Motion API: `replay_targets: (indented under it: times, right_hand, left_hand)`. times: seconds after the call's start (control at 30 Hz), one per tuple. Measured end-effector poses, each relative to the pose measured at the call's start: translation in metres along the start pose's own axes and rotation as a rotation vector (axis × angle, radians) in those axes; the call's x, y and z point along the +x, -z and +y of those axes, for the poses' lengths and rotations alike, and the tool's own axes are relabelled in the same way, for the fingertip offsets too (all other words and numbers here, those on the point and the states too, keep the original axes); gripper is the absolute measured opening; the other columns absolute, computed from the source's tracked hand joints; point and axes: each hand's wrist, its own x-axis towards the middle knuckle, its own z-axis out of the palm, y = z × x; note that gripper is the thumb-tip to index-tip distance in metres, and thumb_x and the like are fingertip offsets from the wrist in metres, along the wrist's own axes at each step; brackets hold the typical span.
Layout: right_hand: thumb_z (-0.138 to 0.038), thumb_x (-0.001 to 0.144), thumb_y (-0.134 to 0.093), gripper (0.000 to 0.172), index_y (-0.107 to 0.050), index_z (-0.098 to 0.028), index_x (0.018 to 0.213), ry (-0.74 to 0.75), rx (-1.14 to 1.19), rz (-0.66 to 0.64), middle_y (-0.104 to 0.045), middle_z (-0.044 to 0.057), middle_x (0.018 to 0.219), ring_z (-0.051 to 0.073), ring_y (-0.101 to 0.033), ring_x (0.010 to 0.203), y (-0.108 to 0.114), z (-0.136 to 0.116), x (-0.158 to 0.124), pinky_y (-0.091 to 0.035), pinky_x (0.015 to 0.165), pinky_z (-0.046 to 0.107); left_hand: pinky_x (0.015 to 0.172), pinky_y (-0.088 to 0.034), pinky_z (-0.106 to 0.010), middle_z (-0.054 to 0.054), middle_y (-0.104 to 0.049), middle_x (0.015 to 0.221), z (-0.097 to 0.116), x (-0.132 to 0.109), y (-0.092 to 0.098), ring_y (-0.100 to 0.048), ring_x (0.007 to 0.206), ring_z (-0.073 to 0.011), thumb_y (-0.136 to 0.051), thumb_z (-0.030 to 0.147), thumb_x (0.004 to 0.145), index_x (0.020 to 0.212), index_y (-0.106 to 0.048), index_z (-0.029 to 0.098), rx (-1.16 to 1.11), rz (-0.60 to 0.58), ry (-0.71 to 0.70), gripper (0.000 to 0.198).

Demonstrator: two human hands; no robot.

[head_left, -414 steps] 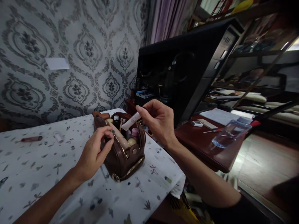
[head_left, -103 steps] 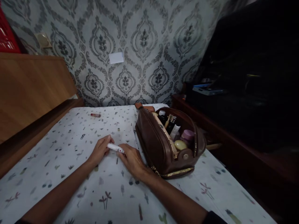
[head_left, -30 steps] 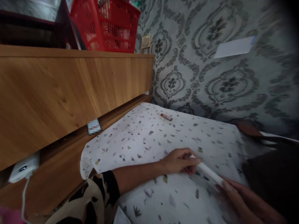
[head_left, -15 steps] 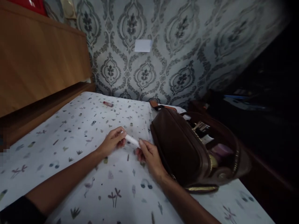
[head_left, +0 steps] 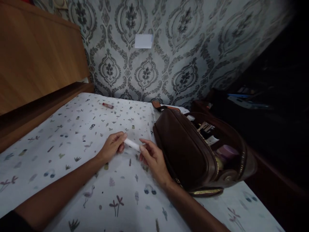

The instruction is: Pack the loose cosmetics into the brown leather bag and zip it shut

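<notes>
Printed cloth (head_left: pixel 131 211) covered our worktop (head_left: pixel 84 96). Above its middle we held a white tube (head_left: pixel 132 144), left hand (head_left: pixel 110 147) and right hand (head_left: pixel 154 160) each in a pinching grip; a brown bag (head_left: pixel 182 146) gaped toward the right edge, and a reddish tube (head_left: pixel 107 105) lay near the far one.

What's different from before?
The left hand moved left, away from the brown bag. The right hand let go of the pale tube it held over the bag and came left. Now both hold a white stick above the cloth; the one lying by the reddish tube is gone. The bag stayed open; the reddish tube hasn't moved.
</notes>
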Motion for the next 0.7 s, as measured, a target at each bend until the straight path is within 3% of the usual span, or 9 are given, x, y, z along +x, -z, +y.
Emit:
replay_targets:
  times: [0.13, 0.27, 0.37, 0.5, 0.63, 0.7]
  right_hand:
    - [-0.065, 0.088, -0.054, 0.05, -0.058, -0.018, 0.069, -0.099, -0.026, -0.187, -0.052, -0.003, 0.053, 0.008, -0.044, 0.043, 0.0003, -0.0021, 0.0008, -0.032, 0.041, 0.02]
    - [-0.064, 0.084, -0.059, 0.047, -0.058, -0.019, 0.073, -0.105, 0.002, -0.146, -0.051, -0.005, 0.055, 0.008, -0.041, 0.043, 0.0003, -0.0009, 0.0017, -0.031, 0.041, 0.02]
    - [-0.06, 0.084, -0.06, 0.043, -0.06, -0.018, 0.074, -0.088, -0.008, -0.117, -0.05, -0.005, 0.054, 0.008, -0.041, 0.044, -0.0003, -0.0006, 0.0012, -0.031, 0.043, 0.021]
    - [-0.051, 0.083, -0.063, 0.036, -0.067, -0.016, 0.081, -0.036, -0.05, -0.058, -0.05, -0.005, 0.052, 0.009, -0.041, 0.046, -0.0021, -0.0004, -0.0007, -0.032, 0.045, 0.022]
    - [-0.045, 0.08, -0.067, 0.034, -0.074, -0.015, 0.095, 0.032, -0.071, 0.032, -0.056, -0.002, 0.059, 0.012, -0.049, 0.052, -0.0032, -0.0002, -0.0024, -0.038, 0.049, 0.023]
    - [-0.044, 0.08, -0.068, 0.034, -0.075, -0.015, 0.096, 0.052, -0.07, 0.05, -0.059, -0.001, 0.063, 0.012, -0.051, 0.054, -0.0028, -0.0006, -0.0025, -0.04, 0.051, 0.024]
  left_hand:
    - [0.042, -0.033, -0.02, 0.006, -0.052, 0.048, 0.0033, -0.0017, 0.0009, -0.043, 0.042, -0.0074, -0.058, 0.067, 0.087, 0.075, -0.053, 0.019, -0.022, -0.02, -0.018, 0.05]
    - [0.042, -0.038, -0.019, 0.003, -0.06, 0.065, 0.0089, -0.0028, 0.0043, -0.055, 0.052, -0.0105, -0.063, 0.063, 0.086, 0.103, -0.059, 0.02, -0.086, -0.117, -0.02, 0.046]
    - [0.042, -0.036, -0.018, 0.004, -0.06, 0.063, 0.0095, -0.0029, 0.0064, -0.054, 0.051, -0.0098, -0.064, 0.06, 0.086, 0.095, -0.058, 0.02, -0.058, -0.133, -0.031, 0.042]
    - [0.04, -0.029, -0.018, 0.007, -0.053, 0.047, 0.0049, -0.0026, 0.0066, -0.04, 0.039, -0.0064, -0.058, 0.061, 0.09, 0.079, -0.052, 0.019, 0.032, -0.08, -0.039, 0.044]
    - [0.043, -0.03, -0.019, 0.008, -0.042, 0.038, 0.0012, -0.0022, 0.0081, -0.036, 0.037, -0.0062, -0.056, 0.063, 0.09, 0.065, -0.045, 0.02, 0.062, -0.048, -0.044, 0.051]
    - [0.043, -0.031, -0.019, 0.007, -0.044, 0.04, 0.0027, -0.0024, 0.0098, -0.036, 0.038, -0.0062, -0.055, 0.062, 0.091, 0.064, -0.045, 0.02, 0.064, -0.074, -0.045, 0.051]
